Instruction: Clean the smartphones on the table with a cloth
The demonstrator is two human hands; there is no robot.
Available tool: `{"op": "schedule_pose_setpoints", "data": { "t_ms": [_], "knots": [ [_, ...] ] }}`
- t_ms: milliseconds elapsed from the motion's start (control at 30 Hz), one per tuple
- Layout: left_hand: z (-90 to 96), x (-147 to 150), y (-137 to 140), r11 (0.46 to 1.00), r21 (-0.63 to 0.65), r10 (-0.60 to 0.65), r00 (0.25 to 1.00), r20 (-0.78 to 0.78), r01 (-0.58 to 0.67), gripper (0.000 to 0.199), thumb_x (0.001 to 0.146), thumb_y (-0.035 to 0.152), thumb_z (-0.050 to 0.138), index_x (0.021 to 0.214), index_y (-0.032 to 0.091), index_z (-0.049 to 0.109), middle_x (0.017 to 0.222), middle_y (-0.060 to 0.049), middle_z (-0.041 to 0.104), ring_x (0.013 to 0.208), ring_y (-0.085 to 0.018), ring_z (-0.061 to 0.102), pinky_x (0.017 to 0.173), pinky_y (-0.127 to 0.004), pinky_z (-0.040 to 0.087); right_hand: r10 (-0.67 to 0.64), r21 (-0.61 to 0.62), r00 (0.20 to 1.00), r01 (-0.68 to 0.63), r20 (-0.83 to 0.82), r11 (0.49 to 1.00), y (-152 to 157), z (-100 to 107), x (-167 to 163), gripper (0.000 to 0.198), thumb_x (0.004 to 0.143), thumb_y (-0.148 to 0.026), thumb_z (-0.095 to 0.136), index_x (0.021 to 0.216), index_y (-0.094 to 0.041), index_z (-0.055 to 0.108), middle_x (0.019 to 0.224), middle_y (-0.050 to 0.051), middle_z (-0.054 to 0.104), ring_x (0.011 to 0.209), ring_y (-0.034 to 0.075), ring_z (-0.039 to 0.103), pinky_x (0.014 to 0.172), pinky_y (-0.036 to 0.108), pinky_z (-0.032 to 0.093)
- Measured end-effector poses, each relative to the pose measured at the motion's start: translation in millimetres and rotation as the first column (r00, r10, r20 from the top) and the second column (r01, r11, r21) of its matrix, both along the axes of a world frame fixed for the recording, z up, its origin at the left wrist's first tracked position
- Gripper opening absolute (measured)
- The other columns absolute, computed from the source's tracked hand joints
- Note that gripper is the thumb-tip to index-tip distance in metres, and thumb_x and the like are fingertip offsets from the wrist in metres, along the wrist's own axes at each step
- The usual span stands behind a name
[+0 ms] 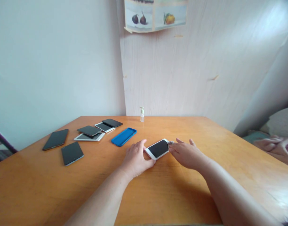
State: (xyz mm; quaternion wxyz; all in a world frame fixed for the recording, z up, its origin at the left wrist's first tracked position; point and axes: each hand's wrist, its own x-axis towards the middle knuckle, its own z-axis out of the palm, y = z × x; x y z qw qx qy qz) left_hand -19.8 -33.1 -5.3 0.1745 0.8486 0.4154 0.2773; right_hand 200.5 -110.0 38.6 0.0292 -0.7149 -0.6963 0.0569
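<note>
A white smartphone (157,149) with a dark screen lies face up on the wooden table. My left hand (136,158) grips its left end, thumb at the near corner and fingers at the far one. Over the phone's right end, my right hand (185,154) presses a small crumpled grey cloth (170,143) under its fingertips. Most of the cloth is hidden by the fingers. Just beyond my left hand lies a blue phone case (124,137), its hollow side up.
Several phones and tablets lie at the left, including a black tablet (56,139), a grey-edged device (72,153) and a white tablet (89,137) partly under another. A small pump bottle (142,114) stands at the table's back edge. Crumpled fabric (275,147) shows at right.
</note>
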Motion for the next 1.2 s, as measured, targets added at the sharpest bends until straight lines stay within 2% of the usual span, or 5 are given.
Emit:
{"op": "schedule_pose_setpoints", "data": {
  "t_ms": [267,500,733,1000,1200],
  "knots": [
    [-1.0,1,-1,1.0,0.024,-0.015,1.0,-0.006,0.015,0.083,0.068,0.044,0.076,0.138,0.019,0.04,0.111,-0.008,0.067,0.115,-0.033,0.056,0.1,-0.045,0.039,0.395,0.003,0.877,-0.41,-0.272,0.912,-10,5,-33,0.045,0.103,-0.042,0.026,0.14,-0.038,0.05,0.147,0.0,0.051,0.146,0.029,0.027,0.115,0.065,0.014],
    [-1.4,1,0,0.999,0.027,-0.02,0.999,-0.03,0.021,0.084,0.068,0.044,0.075,0.14,0.02,0.037,0.122,-0.011,0.064,0.118,-0.032,0.055,0.1,-0.045,0.039,-0.048,0.037,0.997,0.05,-0.06,0.998,10,-10,-4,0.045,0.099,-0.035,0.031,0.136,-0.027,0.056,0.149,0.007,0.048,0.143,0.036,0.031,0.105,0.079,0.012],
    [-0.5,2,-2,1.0,0.025,-0.009,1.0,-0.025,0.01,0.083,0.069,0.046,0.073,0.139,0.017,0.038,0.115,-0.011,0.065,0.115,-0.033,0.056,0.099,-0.045,0.04,0.39,0.078,0.886,-0.383,-0.251,0.92,3,-7,-36,0.043,0.102,-0.038,0.031,0.137,-0.034,0.056,0.147,0.002,0.052,0.146,0.029,0.026,0.117,0.06,0.015],
    [1.1,2,-3,1.0,0.027,-0.005,0.999,-0.044,0.007,0.087,0.065,0.043,0.075,0.139,0.018,0.036,0.124,-0.012,0.062,0.119,-0.033,0.054,0.101,-0.045,0.039,-0.086,0.058,0.992,0.092,-0.09,0.994,24,-21,-2,0.045,0.1,-0.038,0.031,0.136,-0.03,0.056,0.152,0.002,0.045,0.145,0.037,0.025,0.105,0.08,0.011],
    [2.1,4,-5,0.999,0.016,0.029,0.998,-0.051,-0.028,0.086,0.069,0.047,0.07,0.141,0.015,0.035,0.125,-0.015,0.062,0.121,-0.034,0.053,0.101,-0.046,0.039,0.349,0.091,0.91,-0.337,-0.224,0.937,13,-18,-33,0.046,0.102,-0.041,0.03,0.142,-0.034,0.05,0.15,0.001,0.048,0.148,0.03,0.022,0.116,0.063,0.015]
  ]
}}
